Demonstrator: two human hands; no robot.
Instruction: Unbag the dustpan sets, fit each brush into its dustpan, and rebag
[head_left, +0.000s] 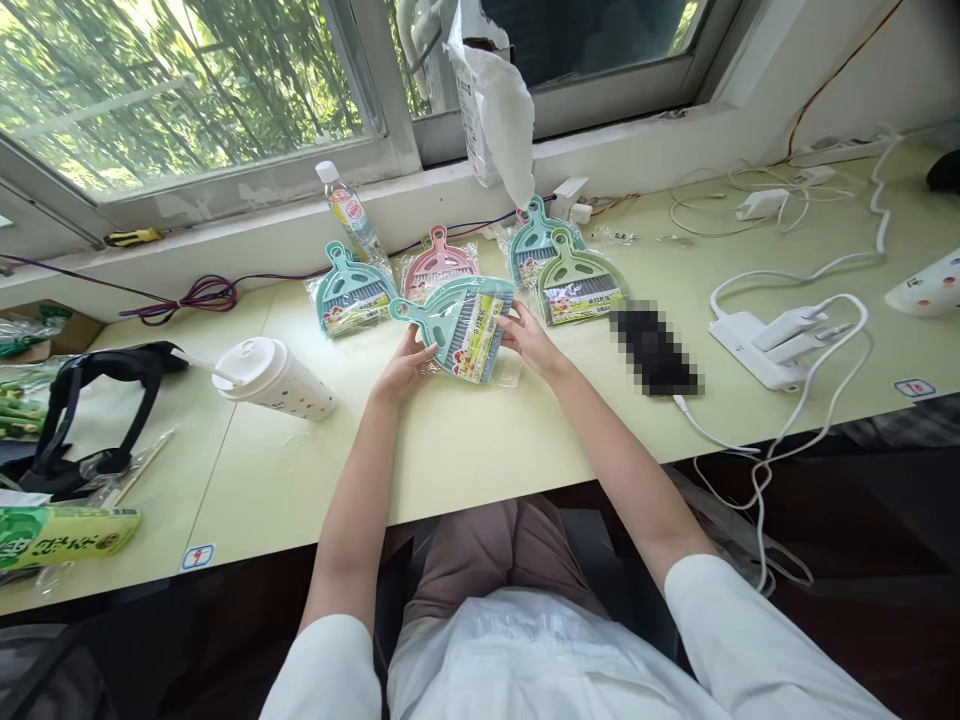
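Here, bare table point(450, 445) separates the held dustpan point(448, 322) from the edge point(480, 500).

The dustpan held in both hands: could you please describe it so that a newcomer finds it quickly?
Find the pale table below the window, then the wrapped dustpans grouped there. Nearest the person, the left hand and right hand hold a turquoise dustpan. Only its handle points left; the others point towards the window.

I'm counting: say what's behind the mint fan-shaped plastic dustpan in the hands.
A pink fan-shaped plastic dustpan, upper part visible; the held mint dustpan hides the rest.
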